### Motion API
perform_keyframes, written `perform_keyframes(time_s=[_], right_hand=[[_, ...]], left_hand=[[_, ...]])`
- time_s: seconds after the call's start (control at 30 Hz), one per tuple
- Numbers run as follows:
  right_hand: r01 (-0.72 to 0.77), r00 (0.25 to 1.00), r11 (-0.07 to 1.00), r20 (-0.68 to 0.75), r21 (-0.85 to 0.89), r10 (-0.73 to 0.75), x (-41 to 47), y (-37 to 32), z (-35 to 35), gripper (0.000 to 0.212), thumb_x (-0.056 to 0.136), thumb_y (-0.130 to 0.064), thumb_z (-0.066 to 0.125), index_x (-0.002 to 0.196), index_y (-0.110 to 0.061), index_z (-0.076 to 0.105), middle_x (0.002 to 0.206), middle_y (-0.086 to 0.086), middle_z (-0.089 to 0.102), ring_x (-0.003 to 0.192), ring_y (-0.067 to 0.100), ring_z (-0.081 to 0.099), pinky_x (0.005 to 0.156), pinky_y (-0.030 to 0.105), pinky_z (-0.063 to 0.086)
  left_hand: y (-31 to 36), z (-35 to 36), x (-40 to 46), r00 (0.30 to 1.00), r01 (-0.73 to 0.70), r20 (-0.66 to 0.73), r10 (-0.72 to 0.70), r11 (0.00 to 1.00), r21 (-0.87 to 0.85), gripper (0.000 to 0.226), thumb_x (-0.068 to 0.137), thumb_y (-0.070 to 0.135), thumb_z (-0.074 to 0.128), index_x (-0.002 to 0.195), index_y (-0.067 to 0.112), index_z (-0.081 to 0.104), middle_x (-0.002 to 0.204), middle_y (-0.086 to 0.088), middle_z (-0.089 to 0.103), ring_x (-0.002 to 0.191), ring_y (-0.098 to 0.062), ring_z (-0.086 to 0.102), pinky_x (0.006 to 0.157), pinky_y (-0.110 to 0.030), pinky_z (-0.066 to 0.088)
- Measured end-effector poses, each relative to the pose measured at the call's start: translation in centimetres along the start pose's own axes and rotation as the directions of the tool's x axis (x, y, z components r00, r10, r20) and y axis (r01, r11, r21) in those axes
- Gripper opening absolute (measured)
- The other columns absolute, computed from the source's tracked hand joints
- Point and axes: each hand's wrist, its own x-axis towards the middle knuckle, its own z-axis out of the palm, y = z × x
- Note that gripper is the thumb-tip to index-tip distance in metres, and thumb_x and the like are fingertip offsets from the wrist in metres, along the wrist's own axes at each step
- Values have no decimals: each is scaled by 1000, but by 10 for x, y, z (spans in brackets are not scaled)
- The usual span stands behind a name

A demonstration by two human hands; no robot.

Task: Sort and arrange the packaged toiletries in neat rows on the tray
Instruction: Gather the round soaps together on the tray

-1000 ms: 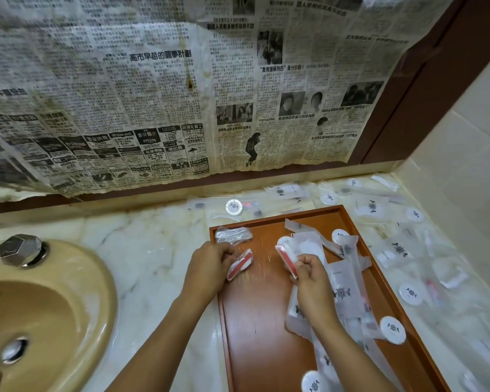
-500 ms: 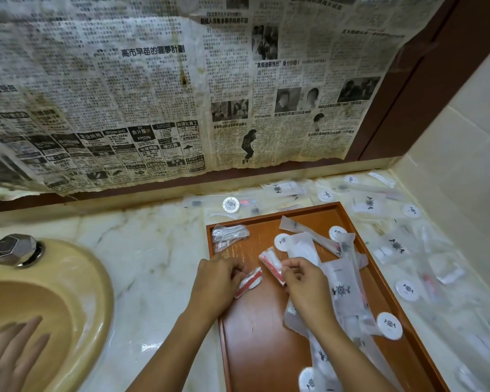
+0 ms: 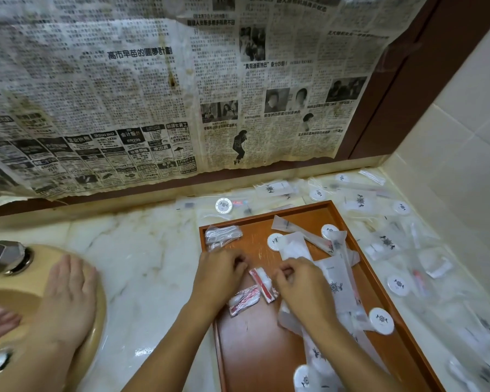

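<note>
Head view, contents listed largest first.

Wooden tray (image 3: 266, 360): rigid, raised rim, lying flat on the marble counter (image 3: 142, 267); probably best steadied by the rim.

Heap of long white sachets (image 3: 334, 284): piled loose along the tray's right half. Judged light, limp and slick in their film; likely to slide over each other, so lift one at a time by an end seam.

Left hand (image 3: 219, 277): fingers curled at the tray's left side, above a red-and-white packet (image 3: 244, 299); whether it actually pinches anything cannot be told.

Right hand (image 3: 300, 287): fingers curled inward over the sachet heap, touching or just beside a second red-and-white packet (image 3: 263, 282); a grip is not clear.

Bundle of clear-wrapped packets (image 3: 222, 236): already set at the tray's far left corner. Crinkly, soft; take across the middle.

Round white discs (image 3: 381, 320): several on the tray and counter. Appear stiff and flat; edge pinch suits them.
</note>
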Motion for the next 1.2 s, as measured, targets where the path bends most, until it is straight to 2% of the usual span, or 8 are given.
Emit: perform_keyframes(time_s=[0.13, 0.23, 0.3, 0.4, 0.63, 0.93, 1.07, 1.2], right_hand=[[12, 992, 999, -126, -37, -17, 49, 18, -30, 13, 92, -25, 60, 101, -23, 70, 97, -6, 68, 85, 10, 62, 62, 25, 51], [-36, 985, 989, -175, -142, 11, 81, 33, -50, 20, 89, -21, 62, 108, -21, 69, 105, 0, 66, 103, 21, 56, 74, 39, 53], [-45, 989, 972, -148, -229, 11, 94, 41, -55, 24, 88, -16, 63, 112, -18, 69, 108, 3, 66, 106, 24, 53, 80, 40, 52], [17, 999, 923, -33, -384, -32, 105, 54, -57, 28, 87, -13, 57, 111, -19, 70, 109, 3, 66, 103, 24, 51, 78, 38, 49], [30, 999, 866, 44, -499, -9, 108, 69, -61, 30, 82, -10, 56, 109, -15, 66, 107, 3, 66, 104, 24, 48, 76, 34, 45], [41, 998, 857, 68, -514, -7, 116, 72, -62, 29, 86, -26, 61, 113, -17, 66, 108, 2, 66, 107, 23, 48, 80, 35, 44], [58, 996, 833, 92, -550, -8, 118, 72, -60, 37, 86, -25, 63, 123, -19, 63, 113, 2, 66, 111, 23, 48, 85, 34, 43], [13, 998, 906, 57, -424, 13, 121, 73, -61, 45, 80, -24, 65, 125, -19, 62, 111, 4, 65, 109, 24, 49, 84, 35, 45]], left_hand=[[24, 2, 29, 1000, -31, 0, 31, 997, -64, 14, 92, 24, 61, 98, 30, 72, 96, 12, 72, 88, -8, 63, 82, -29, 51], [36, 13, 44, 995, -95, 11, 96, 995, -36, 18, 91, 21, 59, 102, 27, 71, 100, 9, 72, 93, -13, 63, 78, -27, 49], [41, 21, 52, 990, -139, 40, 138, 990, 25, 25, 90, 22, 61, 113, 27, 67, 115, 7, 67, 106, -16, 57, 88, -30, 44], [45, 34, 62, 977, -182, 135, 168, 978, 103, 40, 89, 27, 60, 129, 29, 56, 131, 5, 54, 118, -18, 46, 97, -34, 35], [44, 49, 68, 961, -245, 174, 216, 954, 171, 48, 89, 26, 55, 136, 29, 47, 135, 3, 49, 122, -20, 42, 100, -36, 36], [45, 50, 70, 963, -238, 176, 202, 948, 212, 51, 89, 31, 62, 137, 29, 45, 133, 0, 50, 121, -23, 43, 97, -34, 37], [41, 46, 65, 975, -186, 147, 167, 975, 120, 48, 88, 27, 61, 135, 25, 48, 131, 0, 51, 121, -21, 44, 100, -31, 37], [32, 31, 56, 988, -127, 95, 125, 992, 16, 46, 88, 29, 61, 132, 26, 49, 129, 2, 51, 117, -18, 44, 97, -28, 39]])
